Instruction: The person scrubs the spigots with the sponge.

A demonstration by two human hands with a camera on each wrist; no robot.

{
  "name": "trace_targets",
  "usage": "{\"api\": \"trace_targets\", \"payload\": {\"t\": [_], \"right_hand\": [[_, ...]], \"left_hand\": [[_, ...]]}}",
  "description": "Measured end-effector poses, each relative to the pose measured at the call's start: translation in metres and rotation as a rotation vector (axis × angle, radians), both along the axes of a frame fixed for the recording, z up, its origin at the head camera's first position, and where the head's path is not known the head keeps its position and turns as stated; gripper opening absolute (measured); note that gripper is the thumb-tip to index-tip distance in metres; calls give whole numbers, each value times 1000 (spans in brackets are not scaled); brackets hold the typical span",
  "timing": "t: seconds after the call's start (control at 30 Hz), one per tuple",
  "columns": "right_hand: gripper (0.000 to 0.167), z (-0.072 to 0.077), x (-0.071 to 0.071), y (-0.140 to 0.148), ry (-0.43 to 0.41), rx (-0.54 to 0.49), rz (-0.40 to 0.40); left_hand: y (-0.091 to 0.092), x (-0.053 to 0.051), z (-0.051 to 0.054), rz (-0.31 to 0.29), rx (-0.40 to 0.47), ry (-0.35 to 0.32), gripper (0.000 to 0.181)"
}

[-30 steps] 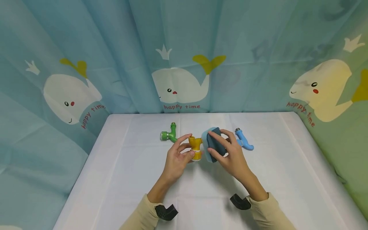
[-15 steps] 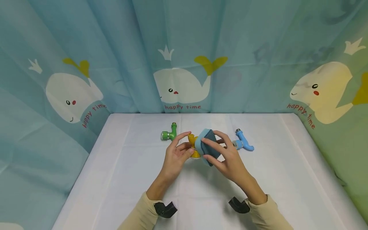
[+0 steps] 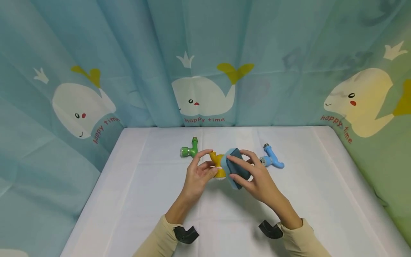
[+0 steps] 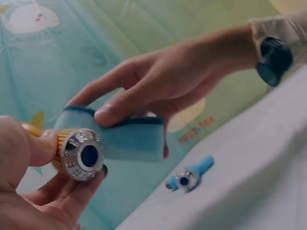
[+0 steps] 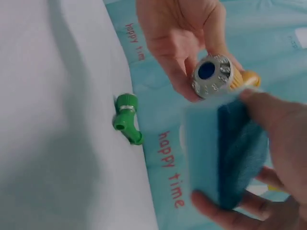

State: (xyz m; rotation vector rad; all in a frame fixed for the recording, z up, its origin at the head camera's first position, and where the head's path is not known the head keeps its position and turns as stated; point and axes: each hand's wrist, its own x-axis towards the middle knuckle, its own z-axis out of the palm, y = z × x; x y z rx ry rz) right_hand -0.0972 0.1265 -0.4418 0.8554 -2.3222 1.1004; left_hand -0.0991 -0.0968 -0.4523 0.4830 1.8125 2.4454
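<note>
Above the table, the left hand grips a yellow tap by its body and ridged knob, a fingertip at its spout. The right hand pinches a two-tone blue sponge between thumb and fingers, its light side against the tap's right part. In the left wrist view the silver knob face with a dark blue centre points at the camera, the sponge behind it. The right wrist view shows the sponge just below the knob; the tap's far end is hidden behind the sponge.
A green tap lies on the white table behind the left hand. To the right, beyond the right hand, lies a blue tap. A curtain with whale prints hangs behind the table.
The sponge first moved left over the yellow tap, covering more of it, then shifted back slightly right and toward the person. The left hand keeps its grip, nearly in place.
</note>
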Motion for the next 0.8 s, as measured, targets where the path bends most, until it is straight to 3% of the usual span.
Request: {"api": "trace_targets", "payload": {"t": [0.2, 0.43, 0.63, 0.8], "right_hand": [[55, 2, 2, -2, -32, 5, 59], [62, -3, 0, 2, -63, -1, 25], [57, -3, -4, 2, -46, 10, 60], [60, -6, -2, 5, -118, -17, 26]], "left_hand": [[1, -1, 3, 23, 53, -73, 56], [-1, 0, 0, 36, 84, -178, 57], [-1, 0, 1, 4, 94, -165, 57], [-1, 2, 0, -20, 59, -159, 60]]}}
